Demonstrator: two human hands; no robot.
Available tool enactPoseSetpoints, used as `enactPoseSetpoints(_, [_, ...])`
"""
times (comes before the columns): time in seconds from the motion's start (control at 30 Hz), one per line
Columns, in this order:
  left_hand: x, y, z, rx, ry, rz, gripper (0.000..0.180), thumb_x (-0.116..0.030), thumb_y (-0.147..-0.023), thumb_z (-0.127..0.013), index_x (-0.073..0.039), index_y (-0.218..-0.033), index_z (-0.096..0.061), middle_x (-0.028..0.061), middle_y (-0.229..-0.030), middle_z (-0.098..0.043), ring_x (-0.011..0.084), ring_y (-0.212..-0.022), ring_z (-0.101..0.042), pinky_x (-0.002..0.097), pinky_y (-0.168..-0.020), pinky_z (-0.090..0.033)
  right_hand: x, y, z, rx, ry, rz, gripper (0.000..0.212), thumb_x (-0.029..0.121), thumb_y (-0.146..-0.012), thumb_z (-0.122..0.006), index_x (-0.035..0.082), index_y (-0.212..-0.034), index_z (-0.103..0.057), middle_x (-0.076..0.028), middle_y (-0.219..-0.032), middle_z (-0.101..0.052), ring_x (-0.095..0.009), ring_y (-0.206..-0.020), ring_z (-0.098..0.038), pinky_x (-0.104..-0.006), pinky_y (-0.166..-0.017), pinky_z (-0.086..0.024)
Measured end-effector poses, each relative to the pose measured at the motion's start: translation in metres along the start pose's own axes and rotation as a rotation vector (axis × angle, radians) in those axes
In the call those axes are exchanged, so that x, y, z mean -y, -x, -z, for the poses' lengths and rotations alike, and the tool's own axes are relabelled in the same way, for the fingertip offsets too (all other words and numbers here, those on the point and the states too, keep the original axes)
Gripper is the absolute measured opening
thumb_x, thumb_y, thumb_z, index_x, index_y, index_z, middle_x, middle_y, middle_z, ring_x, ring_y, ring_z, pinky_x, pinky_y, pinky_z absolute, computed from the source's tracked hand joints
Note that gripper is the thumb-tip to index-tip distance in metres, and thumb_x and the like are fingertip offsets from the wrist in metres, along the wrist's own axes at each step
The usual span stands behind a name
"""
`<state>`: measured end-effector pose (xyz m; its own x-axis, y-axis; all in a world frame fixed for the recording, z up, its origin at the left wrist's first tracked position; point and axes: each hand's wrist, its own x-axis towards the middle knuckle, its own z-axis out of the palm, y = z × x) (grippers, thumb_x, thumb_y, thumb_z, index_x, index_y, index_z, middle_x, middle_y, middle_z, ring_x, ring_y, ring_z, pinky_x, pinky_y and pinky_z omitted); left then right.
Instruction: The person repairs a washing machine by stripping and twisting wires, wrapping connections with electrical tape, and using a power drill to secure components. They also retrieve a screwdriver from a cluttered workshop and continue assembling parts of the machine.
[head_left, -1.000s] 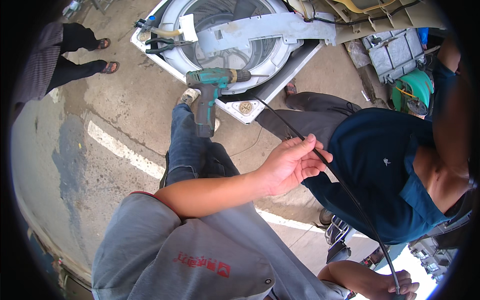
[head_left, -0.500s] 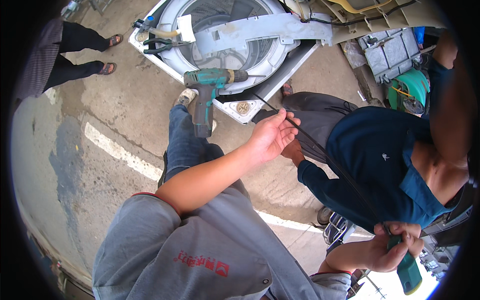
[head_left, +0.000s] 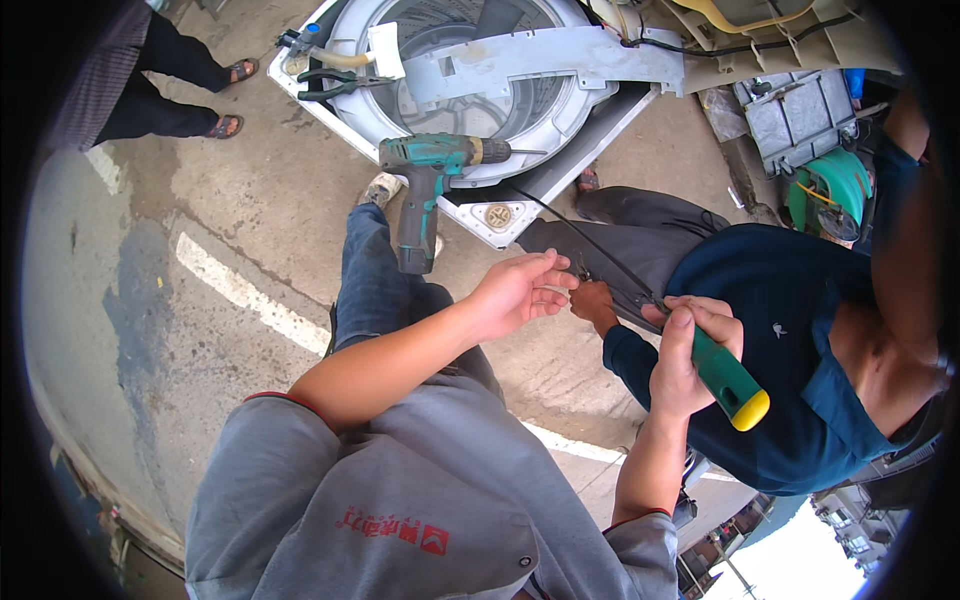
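Note:
A long black-shafted screwdriver (head_left: 733,385) with a green, yellow-ended handle is gripped in my right hand (head_left: 690,340). Its shaft slants up and left to the rim of a washing machine (head_left: 560,183), where the tip is hidden. My left hand (head_left: 522,290) hovers left of the shaft, palm up, fingers loosely bent and apart, holding nothing. A teal and black cordless drill (head_left: 418,195) with a long bit rests on the machine's near edge. Just beyond my left fingertips is a co-worker's hand (head_left: 592,303).
A grey metal strip (head_left: 530,65) lies across the tub opening, with black pliers (head_left: 335,84) on the left rim. The co-worker in a dark blue shirt (head_left: 760,330) crouches close on the right. Behind stand a grey case (head_left: 800,120) and a green container (head_left: 840,190). Another person stands far left.
My right hand has moved up and left with the screwdriver, and less of its shaft shows outside the machine. My left hand has come away from the shaft, slightly down and left.

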<state>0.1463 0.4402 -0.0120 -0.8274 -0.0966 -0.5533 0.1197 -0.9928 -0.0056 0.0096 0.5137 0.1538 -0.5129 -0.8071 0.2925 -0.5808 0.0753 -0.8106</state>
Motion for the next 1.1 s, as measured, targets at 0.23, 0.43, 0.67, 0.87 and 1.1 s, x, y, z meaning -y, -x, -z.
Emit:
enactPoseSetpoints(0.23, [0.006,0.033,0.022,-0.061,-0.202,0.109,0.028,-0.028,-0.104,-0.056,-0.007,-0.121,-0.06,0.0063,-0.1,-0.069,0.014,-0.081,-0.065,0.0292,-0.075,-0.052,-0.025,0.001,-0.037,-0.036,-0.028,-0.078,0.013,-0.004,-0.088,-0.07,-0.002,-0.092,-0.058,-0.015,-0.087,-0.068,-0.017,-0.069,-0.069,-0.0279,-0.066,-0.056])
enactPoseSetpoints(0.43, [0.001,0.06,0.043,-0.133,-0.287,0.117,0.026,-0.03,-0.102,-0.059,-0.009,-0.117,-0.062,0.0045,-0.1,-0.068,0.0131,-0.083,-0.063,0.0297,-0.079,-0.051,-0.058,0.002,-0.059,-0.038,0.049,-0.096,0.016,-0.001,-0.084,-0.074,0.0,-0.092,-0.059,-0.015,-0.086,-0.068,-0.018,-0.069,-0.069,-0.0282,-0.065,-0.055])
enactPoseSetpoints(0.67, [0.002,0.084,0.064,-0.2,-0.34,0.1,0.023,-0.028,-0.103,-0.056,-0.01,-0.116,-0.062,0.0026,-0.101,-0.068,0.0095,-0.083,-0.062,0.0274,-0.079,-0.051,-0.092,0.012,-0.081,-0.025,0.095,-0.184,0.018,0.001,-0.083,-0.075,0.001,-0.092,-0.06,-0.016,-0.09,-0.069,-0.023,-0.075,-0.068,-0.0311,-0.071,-0.055])
enactPoseSetpoints(0.87, [0.006,0.09,0.072,-0.217,-0.364,0.097,0.022,-0.026,-0.103,-0.057,-0.008,-0.116,-0.062,0.0029,-0.1,-0.068,0.0092,-0.084,-0.062,0.0259,-0.077,-0.052,-0.125,0.018,-0.097,0.041,0.049,-0.158,0.021,0.005,-0.086,-0.074,0.003,-0.099,-0.058,-0.015,-0.097,-0.067,-0.024,-0.086,-0.067,-0.03,-0.078,-0.054])
enactPoseSetpoints(1.1, [0.007,0.089,0.073,-0.227,-0.394,0.101,0.024,-0.026,-0.103,-0.058,-0.008,-0.117,-0.063,0.0031,-0.101,-0.068,0.0095,-0.084,-0.062,0.0255,-0.077,-0.052,-0.149,0.023,-0.118,-0.039,0.047,-0.244,0.019,0.006,-0.084,-0.076,0.003,-0.094,-0.06,-0.014,-0.093,-0.068,-0.023,-0.083,-0.068,-0.031,-0.076,-0.054])
